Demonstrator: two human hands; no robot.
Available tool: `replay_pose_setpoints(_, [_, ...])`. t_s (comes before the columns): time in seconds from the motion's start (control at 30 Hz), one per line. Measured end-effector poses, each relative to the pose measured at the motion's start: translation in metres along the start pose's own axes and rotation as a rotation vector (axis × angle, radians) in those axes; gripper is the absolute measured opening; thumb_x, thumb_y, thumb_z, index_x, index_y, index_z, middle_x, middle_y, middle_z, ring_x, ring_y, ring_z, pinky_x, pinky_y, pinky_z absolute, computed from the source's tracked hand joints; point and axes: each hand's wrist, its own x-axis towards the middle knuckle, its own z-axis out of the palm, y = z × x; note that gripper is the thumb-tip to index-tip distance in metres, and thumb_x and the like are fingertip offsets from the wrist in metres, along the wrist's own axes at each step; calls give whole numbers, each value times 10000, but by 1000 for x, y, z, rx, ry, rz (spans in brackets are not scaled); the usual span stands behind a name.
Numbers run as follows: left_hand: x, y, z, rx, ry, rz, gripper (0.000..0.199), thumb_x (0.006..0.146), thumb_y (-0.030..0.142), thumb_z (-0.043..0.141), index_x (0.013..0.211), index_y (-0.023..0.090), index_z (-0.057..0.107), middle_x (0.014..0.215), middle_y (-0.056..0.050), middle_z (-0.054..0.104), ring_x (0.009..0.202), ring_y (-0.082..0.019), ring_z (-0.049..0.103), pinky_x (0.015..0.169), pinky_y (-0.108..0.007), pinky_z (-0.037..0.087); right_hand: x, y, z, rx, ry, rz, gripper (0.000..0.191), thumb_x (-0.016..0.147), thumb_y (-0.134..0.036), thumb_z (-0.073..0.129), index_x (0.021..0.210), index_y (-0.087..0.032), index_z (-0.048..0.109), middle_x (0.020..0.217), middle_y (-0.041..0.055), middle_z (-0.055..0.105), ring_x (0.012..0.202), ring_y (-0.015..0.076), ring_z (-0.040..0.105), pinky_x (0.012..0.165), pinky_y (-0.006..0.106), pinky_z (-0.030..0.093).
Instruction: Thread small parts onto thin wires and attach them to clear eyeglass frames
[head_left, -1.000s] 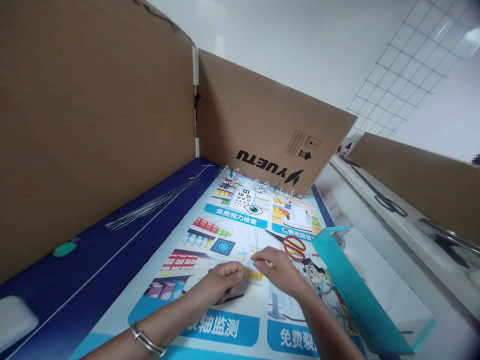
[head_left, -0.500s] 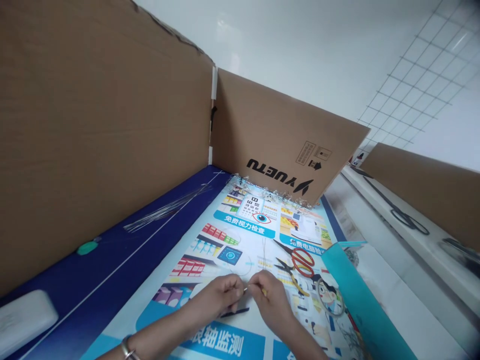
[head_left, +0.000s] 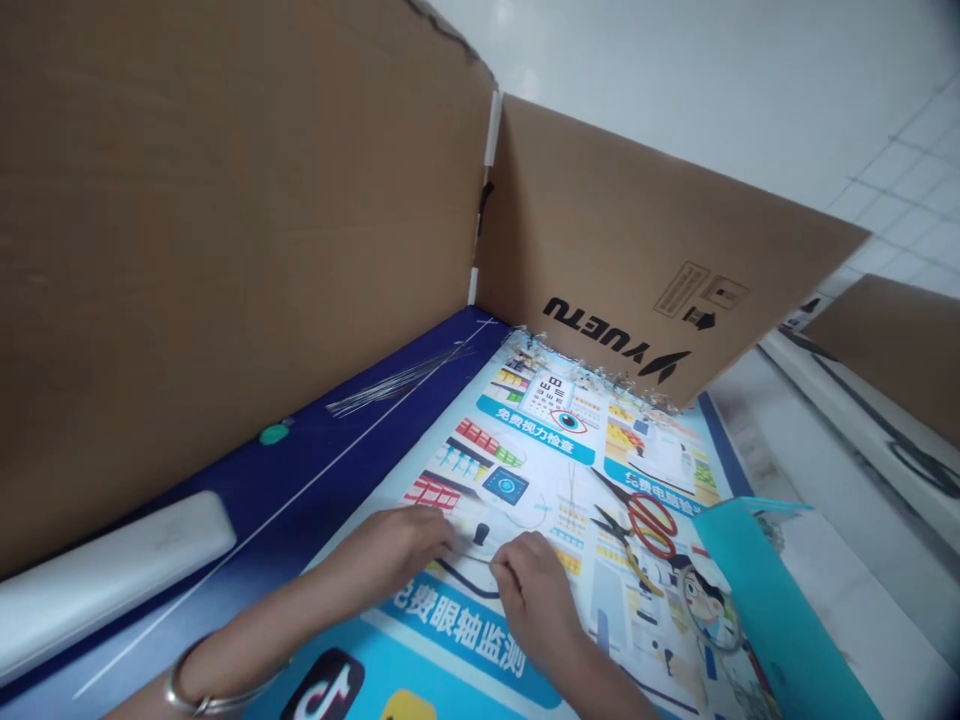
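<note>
My left hand (head_left: 397,545) and my right hand (head_left: 536,600) work close together over a printed poster mat (head_left: 525,440). Both hands pinch a thin wire (head_left: 480,556) that runs between their fingertips. A curved black cord (head_left: 465,580) lies just below, and a small black piece (head_left: 481,533) stands near my left fingers. To the right of my right hand lie red-handled scissors (head_left: 651,523) and yellow-handled pliers (head_left: 626,545). The wire's ends are too fine to follow.
A bundle of long metal wires (head_left: 394,382) and a small teal piece (head_left: 274,434) lie on the dark blue mat (head_left: 225,500), beside a white bar (head_left: 112,570). Cardboard panels (head_left: 255,230) stand behind. A teal folder (head_left: 772,600) rises at the right.
The whole view has swung, so the scene sits further right and higher. My hands have drawn slightly apart, and the black cord now shows beneath them.
</note>
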Motion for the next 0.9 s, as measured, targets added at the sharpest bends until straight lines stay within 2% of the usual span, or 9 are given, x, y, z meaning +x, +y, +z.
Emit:
replay_pose_setpoints(0.1, [-1, -6, -22, 162, -28, -26, 183, 800, 226, 472, 820, 213, 653, 820, -30, 651, 802, -188, 563, 715, -241, 364, 16, -8, 15, -93, -17, -98, 164, 851, -147, 414, 735, -184, 524, 764, 44, 530, 759, 176, 454, 702, 304, 350])
replay_pose_setpoints(0.27, [-7, -13, -48, 176, -27, -25, 164, 756, 177, 493, 668, 189, 631, 756, -13, 623, 747, -164, 556, 682, -223, 359, 35, -18, 37, -264, -3, -250, 156, 813, -100, 445, 713, -186, 529, 727, 46, 510, 739, 183, 437, 702, 326, 330])
replay_pose_setpoints(0.4, [-9, -17, -54, 195, -42, 6, 158, 755, 154, 490, 666, 174, 620, 783, -26, 606, 760, -158, 549, 686, -219, 364, 38, -21, 44, -320, -8, -290, 151, 783, -82, 458, 702, -188, 529, 730, 54, 503, 727, 195, 415, 669, 339, 307])
replay_pose_setpoints(0.63, [-11, -22, -58, 151, -73, 25, 127, 762, 172, 519, 765, 196, 644, 825, -18, 612, 766, -154, 554, 690, -213, 373, 33, -20, 46, -271, 14, -295, 189, 808, -82, 422, 711, -189, 544, 720, 51, 497, 723, 193, 405, 666, 339, 301])
replay_pose_setpoints(0.73, [-11, -24, -65, 161, 0, -14, 195, 819, 237, 466, 843, 202, 656, 830, -23, 611, 750, -153, 554, 680, -220, 377, 34, -20, 46, -225, 24, -301, 190, 817, -97, 417, 731, -190, 558, 720, 50, 504, 718, 190, 411, 665, 336, 309])
replay_pose_setpoints(0.9, [-12, -32, -77, 265, 239, -123, 261, 862, 277, 402, 886, 196, 648, 869, -27, 618, 795, -157, 556, 726, -234, 380, 36, -20, 41, -108, 34, -289, 213, 857, -128, 393, 782, -195, 582, 721, 49, 527, 729, 186, 439, 701, 336, 334])
